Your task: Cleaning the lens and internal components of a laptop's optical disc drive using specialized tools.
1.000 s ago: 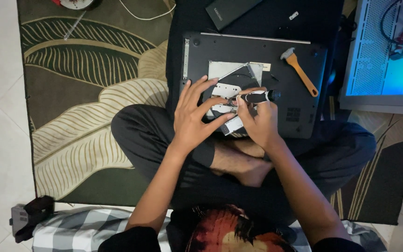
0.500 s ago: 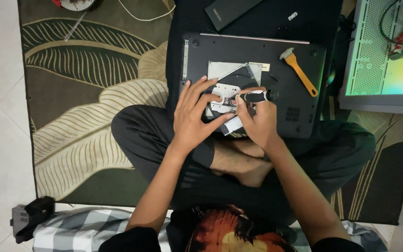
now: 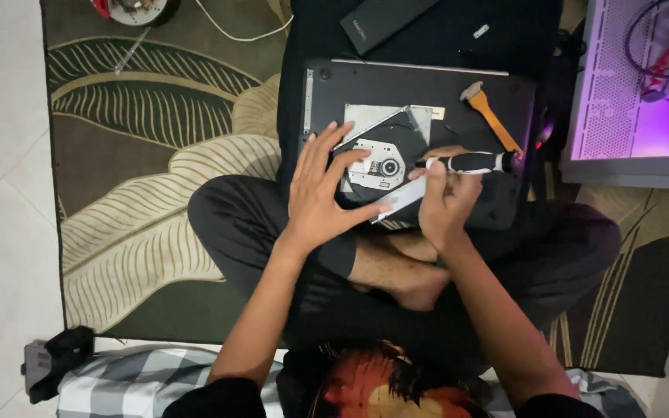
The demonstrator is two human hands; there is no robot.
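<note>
Left hand (image 3: 320, 195): we spread it flat on the disc drive (image 3: 381, 159), steadying it.
Right hand (image 3: 444, 203): we grip the screwdriver (image 3: 474, 161) over the drive, keeping it level.

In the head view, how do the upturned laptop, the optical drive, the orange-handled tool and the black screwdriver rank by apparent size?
1. upturned laptop
2. optical drive
3. orange-handled tool and black screwdriver: similar length, and the right hand partly hides the screwdriver, so unranked.

Leaf-patterned green rug (image 3: 141, 193) on pale tiled floor (image 3: 1, 232), dim light.
</note>
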